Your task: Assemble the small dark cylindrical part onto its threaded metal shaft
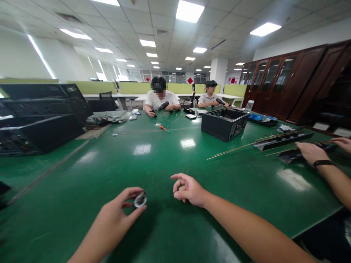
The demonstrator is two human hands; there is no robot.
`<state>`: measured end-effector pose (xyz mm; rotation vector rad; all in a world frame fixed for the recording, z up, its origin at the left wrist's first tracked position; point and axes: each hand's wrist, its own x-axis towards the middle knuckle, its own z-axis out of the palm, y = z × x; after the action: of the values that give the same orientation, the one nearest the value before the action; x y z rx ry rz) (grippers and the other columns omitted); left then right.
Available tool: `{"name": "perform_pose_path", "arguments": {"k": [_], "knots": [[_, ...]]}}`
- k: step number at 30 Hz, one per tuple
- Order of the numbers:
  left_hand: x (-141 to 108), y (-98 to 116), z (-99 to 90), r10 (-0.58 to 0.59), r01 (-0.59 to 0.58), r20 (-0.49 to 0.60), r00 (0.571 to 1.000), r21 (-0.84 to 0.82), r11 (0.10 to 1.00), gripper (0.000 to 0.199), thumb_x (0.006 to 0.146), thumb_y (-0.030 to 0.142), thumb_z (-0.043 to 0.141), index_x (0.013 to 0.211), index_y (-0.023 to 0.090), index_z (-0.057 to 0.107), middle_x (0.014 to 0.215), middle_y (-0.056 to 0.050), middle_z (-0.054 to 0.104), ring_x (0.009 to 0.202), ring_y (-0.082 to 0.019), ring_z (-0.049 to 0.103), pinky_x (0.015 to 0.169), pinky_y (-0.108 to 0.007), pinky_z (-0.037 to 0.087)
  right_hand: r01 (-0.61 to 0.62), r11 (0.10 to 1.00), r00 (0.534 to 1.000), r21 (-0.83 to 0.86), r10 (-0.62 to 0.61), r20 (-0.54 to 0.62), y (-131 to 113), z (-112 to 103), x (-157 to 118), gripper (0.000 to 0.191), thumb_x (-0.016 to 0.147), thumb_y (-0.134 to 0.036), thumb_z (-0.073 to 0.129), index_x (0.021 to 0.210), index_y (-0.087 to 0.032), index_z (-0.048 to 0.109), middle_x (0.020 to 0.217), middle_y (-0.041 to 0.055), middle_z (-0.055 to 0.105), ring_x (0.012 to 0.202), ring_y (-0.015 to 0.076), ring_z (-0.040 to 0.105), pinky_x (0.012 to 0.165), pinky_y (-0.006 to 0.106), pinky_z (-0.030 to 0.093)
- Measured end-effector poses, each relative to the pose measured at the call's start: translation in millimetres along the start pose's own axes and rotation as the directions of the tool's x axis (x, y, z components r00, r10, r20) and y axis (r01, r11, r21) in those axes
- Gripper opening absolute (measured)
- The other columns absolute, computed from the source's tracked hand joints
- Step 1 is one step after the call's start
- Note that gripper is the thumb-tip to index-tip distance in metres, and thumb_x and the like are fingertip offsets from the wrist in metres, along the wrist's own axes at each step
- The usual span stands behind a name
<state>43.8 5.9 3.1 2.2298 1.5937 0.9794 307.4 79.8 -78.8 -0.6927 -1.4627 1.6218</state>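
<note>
Holding in the left hand (116, 213), between thumb and fingertips above the glossy green tabletop (109, 160), a small round silver-and-dark part (140, 201); could drop and roll if pinched too lightly. With the right hand (189, 191) loosely curled, gripping nothing visible, could catch too late. Farther right, could knock the long thin brass-coloured rods (230, 150) by sweeping carelessly.

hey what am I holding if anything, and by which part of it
Your left hand holds a small round part by its edge. Your right hand holds nothing that shows.
</note>
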Motion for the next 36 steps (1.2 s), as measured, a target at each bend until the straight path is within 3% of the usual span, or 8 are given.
{"name": "perform_pose_path", "arguments": {"k": [2, 6, 12, 16, 21, 27, 36], "knots": [[25, 17, 23.5, 0.019, -0.012, 0.114, 0.993, -0.064, 0.998, 0.022, 0.079, 0.033, 0.068, 0.098, 0.021, 0.069, 0.094, -0.004, 0.074, 0.083, -0.023, 0.071, 0.076, -0.033, 0.058, 0.076, 0.996, 0.996, -0.048, -0.078, -0.042, 2, -3, 4, 0.075, 0.064, -0.016, 0.077, 0.131, -0.023, 0.045, 0.106, 0.0009, 0.058, 0.049, 0.0011, 0.047, 0.047, 0.018, 0.039], [49, 33, 57.4, 0.086, -0.074, 0.107, 0.991, -0.115, 0.991, 0.025, 0.077, 0.028, 0.068, 0.1, 0.021, 0.07, 0.096, -0.006, 0.073, 0.09, -0.024, 0.067, 0.083, -0.037, 0.054, 0.146, 0.949, 0.988, -0.28, -0.155, -0.009, -2, -14, -2, 0.081, 0.064, -0.005, 0.069, 0.136, -0.028, 0.041, 0.123, 0.0032, 0.053, 0.053, -0.0002, 0.047, 0.048, 0.016, 0.036], [38, 2, 81.0, 0.045, -0.027, 0.094, 0.995, -0.186, 0.982, 0.033, 0.077, 0.027, 0.069, 0.11, 0.023, 0.068, 0.105, -0.005, 0.072, 0.095, -0.022, 0.067, 0.086, -0.035, 0.052, 0.156, 0.856, 0.986, -0.492, -0.163, 0.03, -8, -16, -9, 0.074, 0.065, -0.006, 0.071, 0.132, -0.028, 0.048, 0.115, 0.0, 0.058, 0.053, 0.0021, 0.042, 0.055, 0.02, 0.042], [37, -9, 89.6, 0.003, 0.019, 0.105, 0.994, -0.211, 0.977, 0.028, 0.074, 0.023, 0.072, 0.102, 0.024, 0.068, 0.099, -0.001, 0.073, 0.091, -0.02, 0.067, 0.083, -0.031, 0.051, 0.085, 0.861, 0.992, -0.502, -0.119, -0.037, -7, -10, -8, 0.06, 0.066, -0.007, 0.072, 0.121, -0.024, 0.056, 0.101, -0.0019, 0.062, 0.054, 0.0044, 0.041, 0.053, 0.021, 0.038], [42, -4, 94.9, 0.021, 0.019, 0.156, 0.987, -0.253, 0.967, 0.02, 0.074, 0.021, 0.073, 0.093, 0.025, 0.068, 0.089, 0.003, 0.072, 0.083, -0.017, 0.066, 0.076, -0.026, 0.048, 0.021, 0.899, 0.993, -0.438, -0.069, -0.094, -9, -6, -11, 0.05, 0.069, -0.005, 0.066, 0.116, -0.021, 0.06, 0.095, -0.0008, 0.062, 0.058, 0.007, 0.048, 0.053, 0.02, 0.037], [43, -2, 94.3, 0.007, 0.047, 0.187, 0.982, -0.284, 0.958, 0.019, 0.074, 0.019, 0.073, 0.092, 0.026, 0.069, 0.086, 0.004, 0.071, 0.081, -0.016, 0.066, 0.075, -0.025, 0.047, 0.04, 0.798, 0.987, -0.601, -0.126, -0.101, -16, -3, -12, 0.032, 0.068, -0.01, 0.071, 0.098, -0.021, 0.071, 0.083, -0.0009, 0.063, 0.063, 0.0105, 0.051, 0.055, 0.021, 0.037], [41, -5, 95.3, 0.005, 0.051, 0.187, 0.982, -0.29, 0.956, 0.02, 0.074, 0.02, 0.074, 0.092, 0.027, 0.071, 0.088, 0.004, 0.074, 0.083, -0.016, 0.068, 0.076, -0.024, 0.049, 0.064, 0.741, 0.983, -0.668, -0.164, -0.087, -17, 0, -12, 0.011, 0.075, -0.02, 0.073, 0.086, -0.02, 0.075, 0.075, -0.001, 0.065, 0.066, 0.0118, 0.056, 0.06, 0.023, 0.036]]}}
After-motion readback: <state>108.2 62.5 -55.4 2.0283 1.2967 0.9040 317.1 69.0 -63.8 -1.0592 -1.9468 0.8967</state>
